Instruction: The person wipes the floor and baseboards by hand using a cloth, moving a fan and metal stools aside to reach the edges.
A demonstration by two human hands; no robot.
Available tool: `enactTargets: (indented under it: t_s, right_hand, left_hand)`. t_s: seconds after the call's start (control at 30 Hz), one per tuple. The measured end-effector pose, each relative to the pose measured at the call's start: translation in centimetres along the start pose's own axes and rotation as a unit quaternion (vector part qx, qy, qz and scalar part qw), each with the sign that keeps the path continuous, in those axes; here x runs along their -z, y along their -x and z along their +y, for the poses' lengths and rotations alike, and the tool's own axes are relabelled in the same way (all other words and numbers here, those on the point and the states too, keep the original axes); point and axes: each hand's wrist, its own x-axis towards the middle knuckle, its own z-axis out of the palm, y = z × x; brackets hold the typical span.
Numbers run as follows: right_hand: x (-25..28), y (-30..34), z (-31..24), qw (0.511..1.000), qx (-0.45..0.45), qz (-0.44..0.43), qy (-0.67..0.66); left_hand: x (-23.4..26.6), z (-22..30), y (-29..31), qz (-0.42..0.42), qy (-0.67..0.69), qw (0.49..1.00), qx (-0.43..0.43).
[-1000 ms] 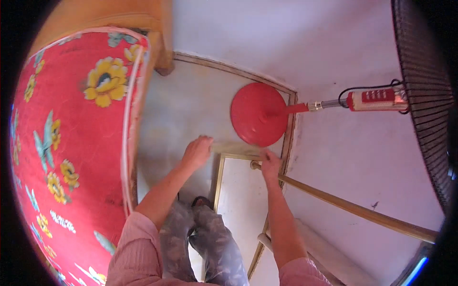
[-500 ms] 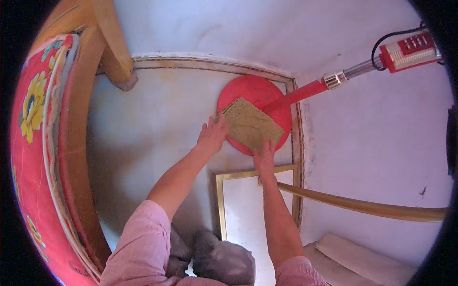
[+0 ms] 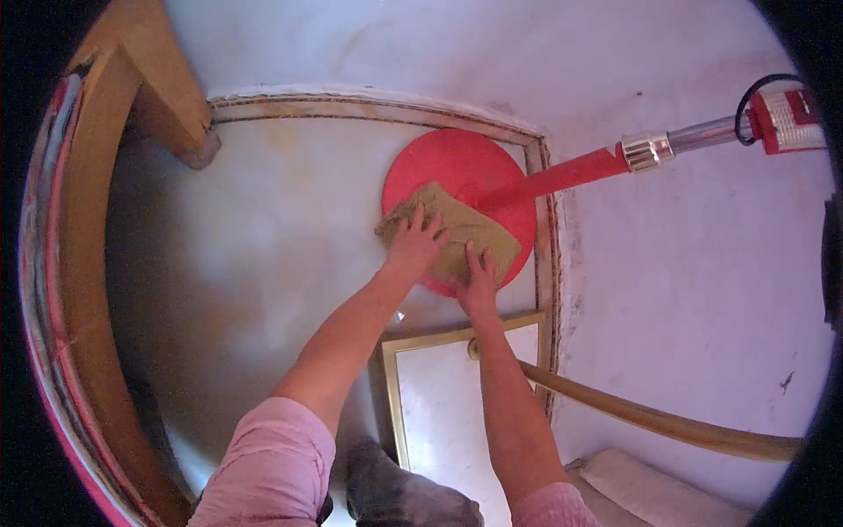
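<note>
Two bare forearms [image 3: 347,338] slant up from pink sleeves [image 3: 281,448] at the bottom of the frame, converging on a round red base [image 3: 439,162] just above center. Across the base's lower left lies a rumpled olive-brown cloth [image 3: 461,230]. The left hand [image 3: 417,246] rests palm down on the fabric, open, fingers spread. The right hand [image 3: 479,285] points upward at the lower edge, fingertips on top, thumb out to the left; whether it pinches cannot be told.

There is 1 cloth [image 3: 462,223] and 1 red base [image 3: 450,156].
</note>
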Motion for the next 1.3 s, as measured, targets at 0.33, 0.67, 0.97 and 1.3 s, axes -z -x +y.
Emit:
enactTargets:
  t_s: [0.33, 0.67, 0.97, 1.3]
  right_hand:
    - [-3.3, 6.9, -9.4, 0.978, 0.146, -0.121, -0.087]
    - [6.9, -9.2, -10.9, 0.980, 0.168, 0.110, 0.000]
    - [2.4, -14.5, -5.3, 0.984, 0.084, -0.155, -0.015]
    - [-4.2, 0.4, -14.8, 0.957, 0.210, -0.145, 0.142]
  left_hand:
    - [5.9, -3.8, 11.7, -0.261, -0.015, 0.958, -0.122]
    - [9.9, -6.2, -2.2, 0.067, 0.054, 0.996, 0.018]
    - [1.6, -7.3, -4.2, 0.055, 0.055, 0.992, 0.101]
    - [5.6, -8.7, 8.0, -0.126, -0.093, 0.986, 0.058]
